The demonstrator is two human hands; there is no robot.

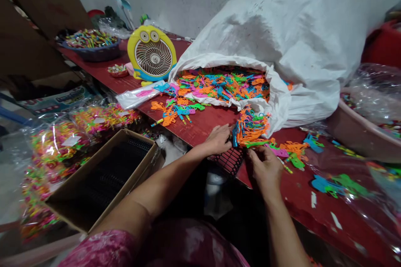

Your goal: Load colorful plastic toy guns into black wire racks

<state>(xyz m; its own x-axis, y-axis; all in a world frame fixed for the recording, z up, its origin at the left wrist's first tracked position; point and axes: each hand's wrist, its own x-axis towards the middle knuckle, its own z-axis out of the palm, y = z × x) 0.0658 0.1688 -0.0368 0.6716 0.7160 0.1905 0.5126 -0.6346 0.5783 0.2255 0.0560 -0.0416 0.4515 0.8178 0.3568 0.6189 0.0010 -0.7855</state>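
Observation:
A black plastic grid (pixel 231 161) lies at the table's front edge, partly overhanging it. Standing on its far part is a dense row of small coloured plastic toy pieces (pixel 252 127), mostly orange, with some blue and green. My left hand (pixel 218 139) is closed at the grid's left side, its fingertips against the row's blue end. To the right of the grid, my right hand (pixel 267 167) pinches at the near end of the row, by a green piece; what lies between its fingertips is mostly hidden. Loose orange, pink and green pieces (pixel 294 150) lie beside that hand.
A big white sack (pixel 282 21) spills more pieces onto the red table (pixel 313 217). A yellow fan (pixel 154 54) stands behind. A cardboard box (pixel 125 192) of black grids and bagged colourful pieces (pixel 59 142) sit at left. A pink tub (pixel 360 129) is at right.

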